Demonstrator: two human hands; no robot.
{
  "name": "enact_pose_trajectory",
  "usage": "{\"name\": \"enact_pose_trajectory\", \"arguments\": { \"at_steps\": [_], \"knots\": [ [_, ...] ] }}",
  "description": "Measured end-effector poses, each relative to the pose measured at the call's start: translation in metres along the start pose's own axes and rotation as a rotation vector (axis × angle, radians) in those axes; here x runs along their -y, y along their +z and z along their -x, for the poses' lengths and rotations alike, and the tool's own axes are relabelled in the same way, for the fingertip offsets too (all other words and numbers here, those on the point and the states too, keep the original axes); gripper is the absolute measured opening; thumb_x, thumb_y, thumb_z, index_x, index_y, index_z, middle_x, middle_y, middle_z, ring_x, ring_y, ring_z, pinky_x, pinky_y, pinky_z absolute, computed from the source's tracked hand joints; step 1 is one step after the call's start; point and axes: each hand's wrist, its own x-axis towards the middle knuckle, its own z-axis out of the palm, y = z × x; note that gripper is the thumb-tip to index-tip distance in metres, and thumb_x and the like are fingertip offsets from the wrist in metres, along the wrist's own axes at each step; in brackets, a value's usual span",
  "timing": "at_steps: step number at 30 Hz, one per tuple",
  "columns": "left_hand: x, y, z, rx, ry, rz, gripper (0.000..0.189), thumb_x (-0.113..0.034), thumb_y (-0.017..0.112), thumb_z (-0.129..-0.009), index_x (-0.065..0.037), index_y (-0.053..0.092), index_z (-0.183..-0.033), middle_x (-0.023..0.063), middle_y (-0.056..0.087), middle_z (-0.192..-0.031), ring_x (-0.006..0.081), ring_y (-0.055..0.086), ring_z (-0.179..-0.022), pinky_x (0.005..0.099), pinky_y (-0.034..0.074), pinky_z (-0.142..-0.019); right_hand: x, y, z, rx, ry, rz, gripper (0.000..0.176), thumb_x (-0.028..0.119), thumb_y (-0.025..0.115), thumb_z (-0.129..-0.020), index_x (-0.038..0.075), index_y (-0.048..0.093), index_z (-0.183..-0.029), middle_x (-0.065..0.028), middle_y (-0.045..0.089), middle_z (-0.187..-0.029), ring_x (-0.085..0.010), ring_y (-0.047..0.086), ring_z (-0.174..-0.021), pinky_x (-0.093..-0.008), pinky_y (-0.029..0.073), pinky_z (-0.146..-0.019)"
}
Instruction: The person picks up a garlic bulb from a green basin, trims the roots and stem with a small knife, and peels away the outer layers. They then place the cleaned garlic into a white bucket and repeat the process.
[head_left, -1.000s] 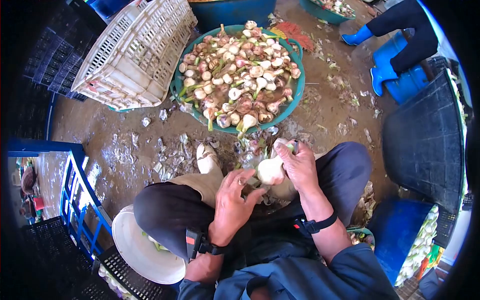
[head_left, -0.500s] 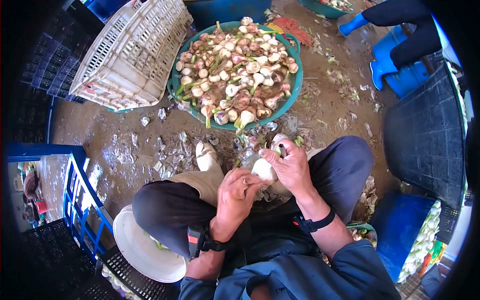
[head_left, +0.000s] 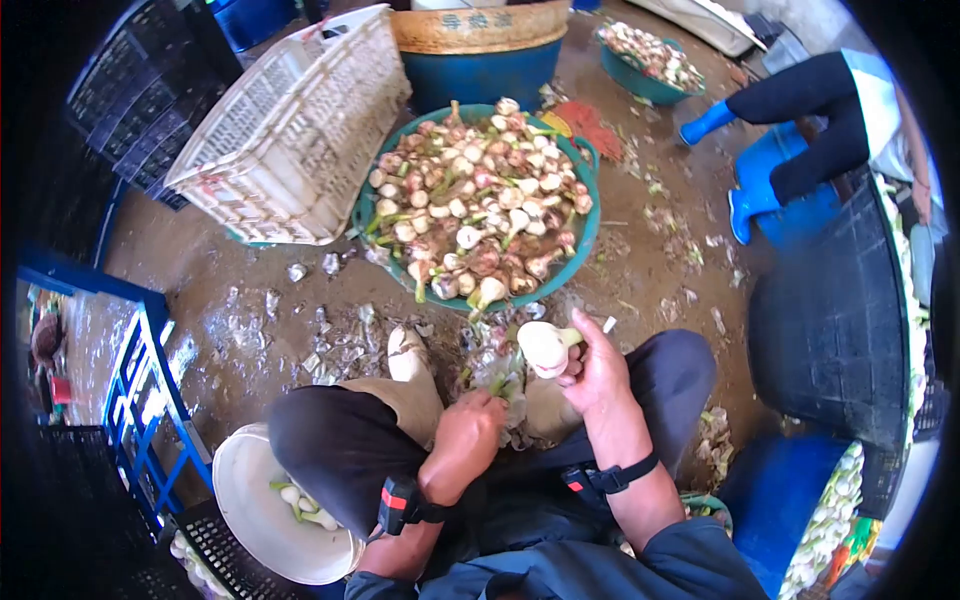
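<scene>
My right hand (head_left: 598, 372) is closed round a peeled white garlic bulb (head_left: 545, 348) with a short pale stem, held up above my right leg. A small pale piece (head_left: 609, 324) shows beyond its fingers; I cannot make out what it is. Lower and to the left, my left hand (head_left: 470, 432) is closed, its fingertips pinching thin greenish-white garlic peel (head_left: 510, 388). In front of my feet stands a round green tub (head_left: 590, 222) heaped with garlic bulbs (head_left: 480, 190), some still with stems and dirty skins.
A white bucket (head_left: 235, 505) with a few peeled bulbs stands by my left knee. White crates (head_left: 290, 130) lean left of the tub, a blue barrel (head_left: 480, 75) behind it. Dark bins (head_left: 830, 310) stand at right. A person in blue boots (head_left: 755, 205) is beyond. Peels litter the wet floor.
My hands have come apart. The right has lifted the bulb and turned it over, while the left has dropped lower with peel. My view has tilted up, showing more of the background.
</scene>
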Motion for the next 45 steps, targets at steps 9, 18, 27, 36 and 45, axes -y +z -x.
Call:
{"name": "enact_pose_trajectory", "arguments": {
  "at_steps": [9, 18, 27, 36, 45],
  "knots": [
    [0.005, 0.008, 0.006, 0.197, -0.025, -0.045, 0.025, -0.001, 0.058, -0.074, -0.003, 0.061, -0.099, 0.0149, 0.063, -0.095, 0.0309, 0.062, -0.091, 0.0396, 0.051, -0.075, 0.010, 0.093, 0.063, 0.275, -0.397, 0.471, 0.012, 0.021, 0.056, -0.092, 0.012, 0.052, -0.084, 0.0050, 0.045, -0.056, -0.0023, 0.040, -0.043, -0.0166, 0.029, -0.037],
    [0.005, 0.005, 0.014, 0.130, -0.030, -0.015, 0.016, -0.004, 0.056, -0.075, -0.003, 0.061, -0.091, 0.0174, 0.064, -0.090, 0.0328, 0.064, -0.081, 0.0428, 0.051, -0.065, 0.000, 0.171, 0.101, 0.793, -0.286, 0.757, 0.033, 0.031, 0.063, -0.089, 0.002, 0.054, -0.102, -0.0059, 0.062, -0.072, -0.0023, 0.045, -0.049, -0.0167, 0.033, -0.043],
    [-0.008, -0.023, 0.009, 0.131, 0.016, 0.129, 0.008, -0.007, 0.052, -0.077, -0.002, 0.055, -0.083, 0.0159, 0.060, -0.076, 0.0355, 0.061, -0.074, 0.0452, 0.049, -0.063, 0.169, 0.153, 0.044, 0.386, -0.495, 1.632, 0.022, 0.023, 0.063, -0.088, 0.002, 0.058, -0.091, -0.0029, 0.063, -0.067, -0.0046, 0.047, -0.049, -0.0205, 0.036, -0.044],
    [0.006, -0.005, 0.004, 0.134, 0.013, 0.125, 0.011, -0.011, 0.052, -0.080, -0.004, 0.058, -0.087, 0.0135, 0.060, -0.080, 0.0315, 0.062, -0.073, 0.0412, 0.049, -0.061, 0.243, 0.112, -0.090, 0.175, -0.429, 1.735, 0.019, 0.022, 0.063, -0.084, 0.004, 0.058, -0.086, -0.0017, 0.059, -0.065, -0.0068, 0.050, -0.052, -0.0232, 0.039, -0.046],
    [0.007, -0.001, -0.017, 0.201, -0.175, 0.194, 0.029, -0.009, 0.055, -0.076, -0.005, 0.061, -0.104, 0.0202, 0.061, -0.089, 0.0376, 0.058, -0.079, 0.0450, 0.047, -0.066, 0.196, 0.127, -0.255, 0.197, -0.713, 1.911, 0.023, 0.025, 0.062, -0.078, 0.002, 0.059, -0.078, -0.0130, 0.059, -0.068, -0.0240, 0.058, -0.065, -0.0382, 0.046, -0.062]
  ]
}}
